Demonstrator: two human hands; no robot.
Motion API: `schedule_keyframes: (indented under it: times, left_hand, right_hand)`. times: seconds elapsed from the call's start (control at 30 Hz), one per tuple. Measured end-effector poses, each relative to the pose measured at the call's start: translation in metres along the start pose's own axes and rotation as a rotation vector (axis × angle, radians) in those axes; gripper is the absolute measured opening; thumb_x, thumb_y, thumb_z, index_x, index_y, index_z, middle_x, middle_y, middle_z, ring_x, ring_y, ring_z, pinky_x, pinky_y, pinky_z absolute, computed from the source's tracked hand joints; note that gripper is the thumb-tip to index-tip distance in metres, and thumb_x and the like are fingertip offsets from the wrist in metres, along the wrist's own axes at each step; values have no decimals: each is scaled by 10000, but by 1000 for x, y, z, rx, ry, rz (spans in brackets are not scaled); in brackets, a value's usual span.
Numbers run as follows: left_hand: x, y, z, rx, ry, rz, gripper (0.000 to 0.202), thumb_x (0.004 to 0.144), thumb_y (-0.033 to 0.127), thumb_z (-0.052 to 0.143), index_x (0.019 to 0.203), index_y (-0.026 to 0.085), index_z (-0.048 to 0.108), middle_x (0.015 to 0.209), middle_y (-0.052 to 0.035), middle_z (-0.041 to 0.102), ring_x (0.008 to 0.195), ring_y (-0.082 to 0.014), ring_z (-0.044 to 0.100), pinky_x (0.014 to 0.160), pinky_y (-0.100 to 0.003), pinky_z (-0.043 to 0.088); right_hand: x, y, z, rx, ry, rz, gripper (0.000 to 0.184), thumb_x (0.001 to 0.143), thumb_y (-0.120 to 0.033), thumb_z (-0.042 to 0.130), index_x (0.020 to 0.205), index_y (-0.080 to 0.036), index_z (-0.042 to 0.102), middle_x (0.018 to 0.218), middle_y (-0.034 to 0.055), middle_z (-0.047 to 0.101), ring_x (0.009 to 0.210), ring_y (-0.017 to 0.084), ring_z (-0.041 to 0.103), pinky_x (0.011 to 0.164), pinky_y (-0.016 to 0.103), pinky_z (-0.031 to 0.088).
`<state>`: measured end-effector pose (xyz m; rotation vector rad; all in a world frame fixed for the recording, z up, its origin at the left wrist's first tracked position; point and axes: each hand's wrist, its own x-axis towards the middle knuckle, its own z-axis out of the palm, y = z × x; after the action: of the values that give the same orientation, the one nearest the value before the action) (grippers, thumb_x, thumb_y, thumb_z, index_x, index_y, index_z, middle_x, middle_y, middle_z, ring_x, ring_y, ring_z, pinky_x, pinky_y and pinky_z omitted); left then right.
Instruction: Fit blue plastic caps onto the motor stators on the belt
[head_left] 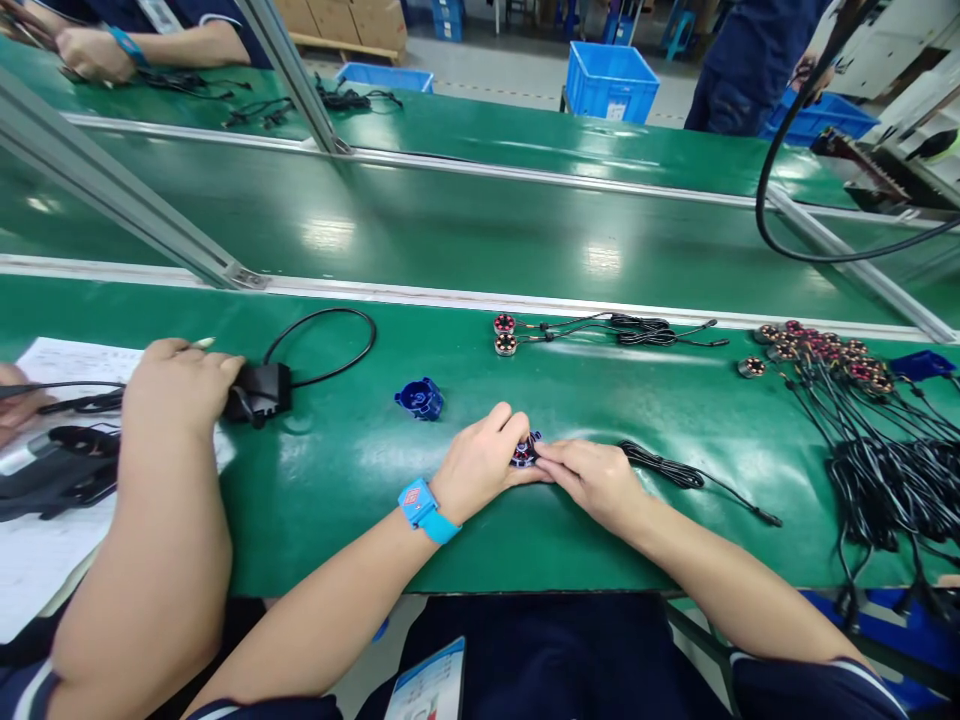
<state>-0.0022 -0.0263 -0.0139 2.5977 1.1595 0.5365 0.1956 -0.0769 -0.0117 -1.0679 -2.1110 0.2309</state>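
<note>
My left hand [480, 455], with a blue strap on the wrist, is closed round a blue round housing [523, 450] with a small coil-like part inside it. At its right edge my right hand [592, 475] pinches with thumb and fingertips; what lies between them is mostly hidden. A bundled black cable [664, 463] lies just behind my right hand, its plug end stretching to the right. To the left, a second blue housing [421, 398] rests on the green bench [337, 520], apart from both hands.
Two small round motors [505, 335] with black cables lie farther back. A heap of cabled motors [825, 350] covers the right side. At left, another person's hand [180, 375] rests by a black box [262, 393] and papers [71, 360]. Metal frame rails [420, 295] cross behind.
</note>
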Motion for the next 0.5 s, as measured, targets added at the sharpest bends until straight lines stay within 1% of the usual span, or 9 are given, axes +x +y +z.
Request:
schedule_keyframes:
  times: [0.07, 0.17, 0.33, 0.4, 0.5]
  left_hand:
    - [0, 1, -1, 1, -21, -17, 451, 841, 630, 654, 858, 210, 491, 843, 8, 493, 661, -158, 554, 556, -285, 442]
    - [0, 1, -2, 0, -39, -35, 399, 863, 564, 668, 861, 216, 474, 849, 9, 492, 670, -161, 553, 564, -289, 443]
    - [-2, 4, 0, -17, -29, -47, 270, 904, 406, 647, 870, 220, 455, 865, 6, 493, 685, -163, 555, 581, -294, 449]
    - [-2, 5, 0, -34, -23, -55, 263, 896, 377, 656, 864, 224, 444, 861, 8, 490, 684, -163, 550, 579, -293, 446]
    - [-2, 5, -2, -99, -4, -61, 318, 854, 371, 705, 859, 232, 420, 855, 17, 484, 676, -158, 535, 573, -288, 437]
  right_hand:
    - [0, -2, 0, -77, -22, -62, 183, 992, -181, 559, 1108, -137, 693, 986, 83, 757, 869, 152, 737, 792, 235, 620]
    - [2, -6, -5, -235, -89, -146, 212, 998, -133, 514, 1129, -109, 680, 976, 95, 750, 858, 169, 729, 742, 259, 616]
    - [4, -15, -15, -374, -146, -212, 266, 987, -60, 440, 1112, -81, 674, 1000, 117, 741, 827, 180, 715, 686, 291, 599]
    - [5, -15, -16, -393, -177, -219, 264, 988, -59, 429, 1077, -73, 678, 958, 115, 737, 785, 174, 704, 657, 289, 582]
    - [8, -13, -16, -420, -245, -234, 246, 987, -73, 438, 1056, -64, 674, 830, 84, 710, 702, 165, 674, 615, 293, 544]
